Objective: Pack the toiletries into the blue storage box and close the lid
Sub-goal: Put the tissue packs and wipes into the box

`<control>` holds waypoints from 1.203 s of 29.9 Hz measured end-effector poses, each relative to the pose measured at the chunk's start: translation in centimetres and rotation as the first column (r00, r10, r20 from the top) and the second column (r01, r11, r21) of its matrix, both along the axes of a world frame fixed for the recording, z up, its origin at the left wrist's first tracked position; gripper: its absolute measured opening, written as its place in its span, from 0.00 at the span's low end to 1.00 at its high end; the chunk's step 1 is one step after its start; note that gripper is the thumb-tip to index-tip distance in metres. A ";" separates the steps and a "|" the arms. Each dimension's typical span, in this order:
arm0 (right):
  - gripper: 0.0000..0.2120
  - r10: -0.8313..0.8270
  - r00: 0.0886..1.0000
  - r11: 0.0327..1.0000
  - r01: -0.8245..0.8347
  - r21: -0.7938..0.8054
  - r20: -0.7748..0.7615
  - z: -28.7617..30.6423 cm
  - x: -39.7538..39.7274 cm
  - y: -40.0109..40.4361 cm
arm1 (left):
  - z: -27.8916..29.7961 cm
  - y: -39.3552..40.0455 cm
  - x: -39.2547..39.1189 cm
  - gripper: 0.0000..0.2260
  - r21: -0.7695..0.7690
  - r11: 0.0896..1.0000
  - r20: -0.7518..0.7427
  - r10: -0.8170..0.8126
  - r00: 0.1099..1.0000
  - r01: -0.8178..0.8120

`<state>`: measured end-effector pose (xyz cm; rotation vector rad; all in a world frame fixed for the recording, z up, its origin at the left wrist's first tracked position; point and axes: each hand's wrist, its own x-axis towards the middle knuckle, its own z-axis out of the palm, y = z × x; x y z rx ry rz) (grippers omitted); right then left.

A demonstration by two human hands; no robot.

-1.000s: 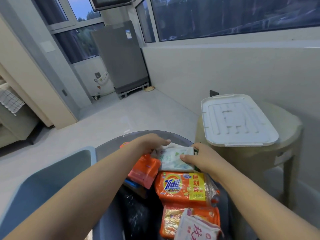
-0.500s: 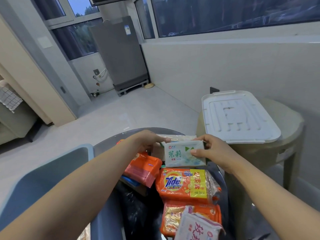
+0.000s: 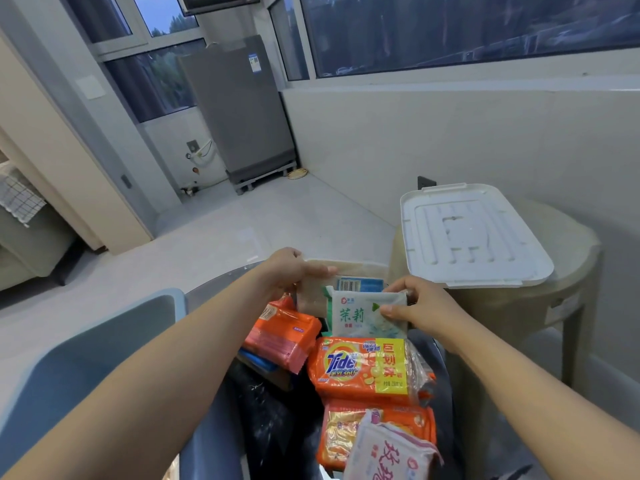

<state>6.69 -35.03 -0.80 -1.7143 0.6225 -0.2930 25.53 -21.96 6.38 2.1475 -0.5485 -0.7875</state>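
Observation:
On the dark round table [image 3: 214, 292] lie several toiletry packs. My right hand [image 3: 420, 306] grips a white and green soap pack [image 3: 360, 317], tilted up at the far side of the pile. My left hand [image 3: 294, 268] pinches a clear beige packet [image 3: 311, 296] with a blue barcode pack [image 3: 360, 284] behind it. An orange Tide soap pack [image 3: 363, 368] lies below, another orange pack [image 3: 346, 434] and a white pack with red lettering [image 3: 391, 452] nearer me. An orange-pink pack [image 3: 284, 337] sits left. The blue storage box [image 3: 79, 365] stands open at the left. Its white lid [image 3: 471, 233] rests on a beige stool.
The beige stool [image 3: 568, 306] stands right of the table against the white wall. A grey appliance [image 3: 242, 109] stands in the far corner below the windows. A sofa with a checked cloth [image 3: 20, 230] is at the far left. Pale floor lies beyond the table.
My right hand has lifted the white and green soap pack upright off the pile. My left hand has raised the clear beige packet behind it, showing the blue barcode pack.

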 end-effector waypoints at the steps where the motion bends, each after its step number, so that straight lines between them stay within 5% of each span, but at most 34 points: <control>1: 0.10 0.008 1.000 1.000 -0.008 0.008 -0.013 0.0 0.1 0.1 | 0.2 0.1 0.0 0.32 -0.003 1.000 0.046 0.020 0.999 -0.020; 4: 0.10 0.019 0.998 0.999 -0.017 0.031 -0.058 0.1 0.4 0.4 | 0.6 0.4 -0.1 0.41 -0.017 0.996 0.175 0.090 0.980 -0.089; 9: 0.10 0.023 0.992 0.996 -0.012 0.083 -0.125 0.2 0.8 0.4 | 1.6 0.7 -0.7 0.42 -0.099 0.978 0.307 0.205 0.929 -0.183; 16: 0.07 -0.100 0.992 0.987 0.109 0.121 -0.077 -0.6 1.7 0.9 | 3.1 1.8 -1.9 0.39 -0.339 0.893 0.258 0.392 0.883 -0.297; 21: 0.23 -0.116 0.987 0.992 0.120 0.035 -0.115 -0.6 2.2 1.4 | 3.6 3.9 -3.5 0.31 -0.470 0.808 0.106 0.450 0.887 -0.355; 26: 0.24 -0.083 0.991 0.997 0.083 -0.010 -0.108 0.6 1.8 1.9 | 4.9 6.6 -5.2 0.32 -0.527 0.773 0.079 0.459 0.885 -0.353; 32: 0.15 -0.023 0.990 1.000 0.025 -0.012 0.143 5.5 0.4 4.2 | 8.0 10.7 -7.8 0.38 -0.619 0.729 0.044 0.405 0.913 -0.294; 36: 0.15 0.070 0.927 0.983 -0.127 0.133 0.368 8.2 -0.2 7.0 | 9.2 14.3 -9.3 0.35 -0.655 0.694 0.001 0.397 0.918 -0.299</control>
